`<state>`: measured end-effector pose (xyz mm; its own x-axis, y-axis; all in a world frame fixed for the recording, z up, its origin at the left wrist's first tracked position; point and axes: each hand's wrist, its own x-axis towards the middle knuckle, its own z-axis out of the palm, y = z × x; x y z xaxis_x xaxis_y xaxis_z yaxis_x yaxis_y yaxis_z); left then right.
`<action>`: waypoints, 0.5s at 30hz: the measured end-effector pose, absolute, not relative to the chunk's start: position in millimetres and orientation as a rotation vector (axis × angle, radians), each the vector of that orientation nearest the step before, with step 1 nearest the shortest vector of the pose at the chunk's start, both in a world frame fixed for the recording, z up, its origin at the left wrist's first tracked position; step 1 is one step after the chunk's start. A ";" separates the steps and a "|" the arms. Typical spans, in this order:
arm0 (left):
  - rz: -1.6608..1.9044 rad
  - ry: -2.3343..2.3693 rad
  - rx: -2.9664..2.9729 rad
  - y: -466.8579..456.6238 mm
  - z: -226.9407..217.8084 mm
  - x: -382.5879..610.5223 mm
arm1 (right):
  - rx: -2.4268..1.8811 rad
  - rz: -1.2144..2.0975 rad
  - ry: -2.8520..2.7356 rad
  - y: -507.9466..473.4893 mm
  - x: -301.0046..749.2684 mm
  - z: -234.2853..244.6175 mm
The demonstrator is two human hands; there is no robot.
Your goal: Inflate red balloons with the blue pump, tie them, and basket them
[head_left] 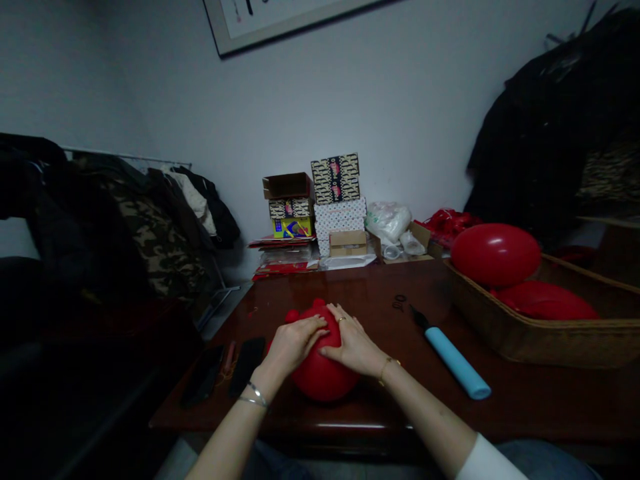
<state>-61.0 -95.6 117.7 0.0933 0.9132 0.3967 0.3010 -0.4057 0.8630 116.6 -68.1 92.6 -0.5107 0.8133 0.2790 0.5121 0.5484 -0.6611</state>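
Reaching from a white right sleeve (pixel 487 460), clasping a smooth round red balloon (pixel 325 380), small-knobbed at its far end, between left hand (pixel 300 340) and right hand (pixel 355 347) on the worktop (pixel 390 407). Flanked by two dark phones (pixel 247 360) and a pale-blue tube (pixel 457 363); edged at right by a wicker basket (pixel 555 343) of balloons (pixel 495 253), then backed by stacked boxes (pixel 337 179).

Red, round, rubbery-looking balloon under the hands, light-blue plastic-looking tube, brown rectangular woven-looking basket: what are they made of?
Balloon: probably latex, low sheen; smooth, bulging surface.
Tube: likely hard plastic, satin; straight, even sides.
Basket: perhaps wicker, matte; textured wall, though dim light leaves it open.
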 end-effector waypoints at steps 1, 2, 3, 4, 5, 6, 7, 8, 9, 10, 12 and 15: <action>1.317 1.220 1.815 -95.0 117.1 -61.0 | -1.067 0.675 -2.215 -68.9 115.1 91.8; 1.311 1.243 1.843 -94.4 116.7 -60.6 | -1.078 0.656 -2.216 -69.8 113.1 90.9; 1.309 1.258 1.866 -93.9 116.5 -60.0 | -1.096 0.628 -2.210 -70.9 110.6 89.8; 1.313 1.265 1.884 -93.6 116.5 -59.2 | -1.122 0.594 -2.194 -72.0 107.7 88.4; 1.327 1.266 1.893 -93.4 116.4 -58.3 | -1.156 0.552 -2.167 -73.2 104.7 86.8; 1.349 1.260 1.890 -93.3 116.3 -57.6 | -1.189 0.507 -2.133 -74.4 101.6 85.1; 1.367 1.249 1.875 -93.4 116.2 -56.9 | -1.217 0.460 -2.098 -75.5 98.9 83.7; 1.382 1.232 1.846 -93.5 116.3 -56.4 | -1.233 0.418 -2.068 -76.4 96.7 82.7; 1.392 1.212 1.800 -93.8 116.4 -56.1 | -1.235 0.384 -2.050 -77.0 95.4 82.3; 1.399 1.191 1.742 -94.2 116.6 -56.0 | -1.226 0.362 -2.043 -77.1 94.9 82.7; 1.414 1.158 1.636 -95.0 117.0 -56.5 | -1.201 0.372 -2.050 -75.9 96.8 85.4; 1.422 1.211 1.716 -95.6 116.1 -58.4 | -1.184 0.470 -2.083 -71.6 105.2 91.8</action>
<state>-58.4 -95.6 116.1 0.0120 0.9077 0.4194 0.2700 -0.4068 0.8727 105.2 -71.6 91.8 -0.3499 0.8542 0.3846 0.6063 0.5194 -0.6021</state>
